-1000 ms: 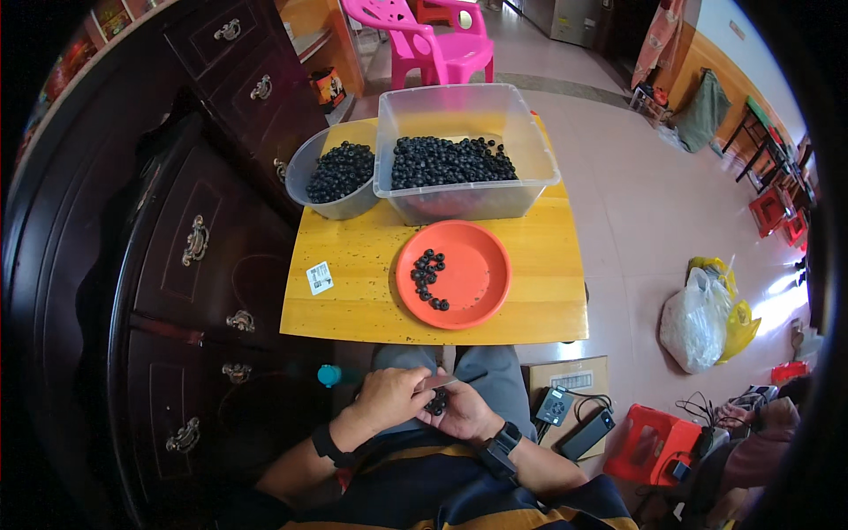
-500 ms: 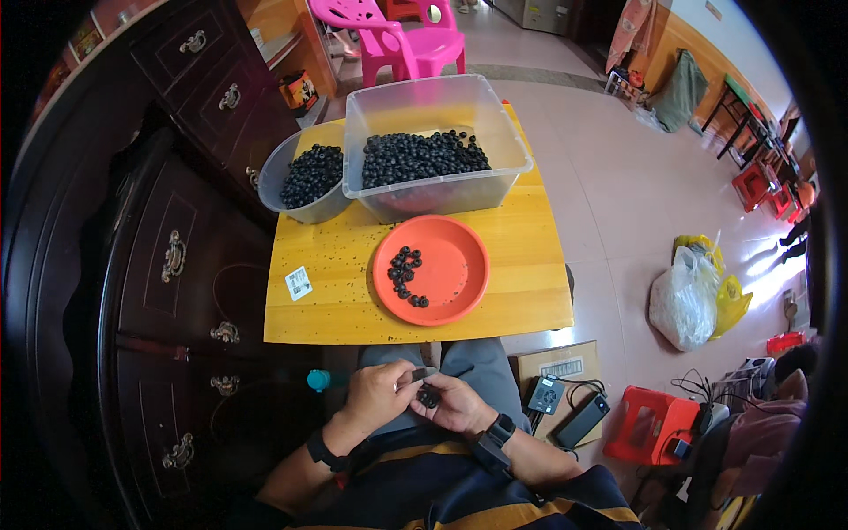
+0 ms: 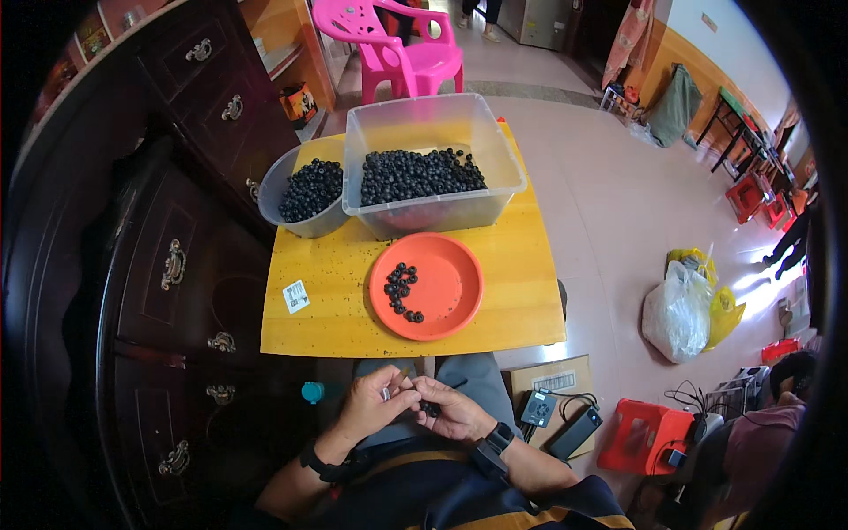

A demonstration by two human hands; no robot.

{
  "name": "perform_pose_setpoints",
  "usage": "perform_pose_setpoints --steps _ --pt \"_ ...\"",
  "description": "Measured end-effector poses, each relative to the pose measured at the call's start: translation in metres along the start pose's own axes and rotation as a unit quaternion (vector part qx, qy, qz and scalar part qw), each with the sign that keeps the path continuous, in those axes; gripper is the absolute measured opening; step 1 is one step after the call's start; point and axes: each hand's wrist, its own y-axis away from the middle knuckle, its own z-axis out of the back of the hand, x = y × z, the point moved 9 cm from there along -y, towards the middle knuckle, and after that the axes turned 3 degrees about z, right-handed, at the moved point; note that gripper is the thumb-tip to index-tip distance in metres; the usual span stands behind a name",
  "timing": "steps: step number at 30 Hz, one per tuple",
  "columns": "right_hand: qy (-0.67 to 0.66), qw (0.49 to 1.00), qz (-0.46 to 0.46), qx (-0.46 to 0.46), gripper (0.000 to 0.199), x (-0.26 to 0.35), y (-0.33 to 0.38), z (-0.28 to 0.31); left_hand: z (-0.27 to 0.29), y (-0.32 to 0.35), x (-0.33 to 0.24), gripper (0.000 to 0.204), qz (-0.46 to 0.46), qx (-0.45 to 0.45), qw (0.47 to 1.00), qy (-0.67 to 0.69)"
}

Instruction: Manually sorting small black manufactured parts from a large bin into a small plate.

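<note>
My left hand (image 3: 378, 406) is closed, thumb and fingers pinched against my right fingertips; what it holds, if anything, is too small to make out. My right hand (image 3: 452, 410) is curled around a few small dark round pieces (image 3: 430, 408), like berries or beads. Both hands are over my lap, just below the near table edge. Ahead of them, an orange-red plate (image 3: 450, 287) holds several such pieces gathered at its left side. Behind it, many more fill part of a large clear rectangular tub (image 3: 433, 215) and a smaller clear round tub (image 3: 322, 228).
The yellow table (image 3: 517, 291) carries a white label (image 3: 296, 297) and scattered dark specks. Dark drawers (image 3: 199, 291) stand close at left. A pink chair (image 3: 428, 66) is beyond the table. At right are cardboard with black devices (image 3: 574, 433), a red stool (image 3: 640, 433) and plastic bags (image 3: 676, 314).
My left fingers have shifted, and the dark flat thing seen between my fingertips earlier no longer shows plainly. My right hand keeps its hold. The view has tilted slightly, so the table appears lower.
</note>
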Motion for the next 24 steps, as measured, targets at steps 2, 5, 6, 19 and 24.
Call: perform_pose_setpoints --steps 2,5,6,19,24 --pt "-0.011 1.000 0.013 0.014 0.016 0.003 0.002 -0.004 -0.008 -0.001 0.000 0.008 0.010 0.056 0.988 0.141" --pt "-0.012 0.999 0.018 0.036 0.016 0.004 -0.001 -0.005 -0.007 0.000 -0.018 0.006 0.014 0.066 0.986 0.154" --pt "-0.010 0.999 0.018 0.036 0.016 0.004 0.000 -0.005 -0.008 -0.001 -0.014 0.006 0.013 0.066 0.986 0.154" --pt "-0.018 0.998 0.041 0.052 0.019 0.005 -0.001 -0.012 -0.016 0.008 0.002 0.009 0.003 0.064 0.978 0.197" --pt "-0.009 0.999 0.040 0.023 0.019 0.005 0.002 -0.012 -0.017 0.006 0.009 0.009 -0.008 0.061 0.984 0.169"
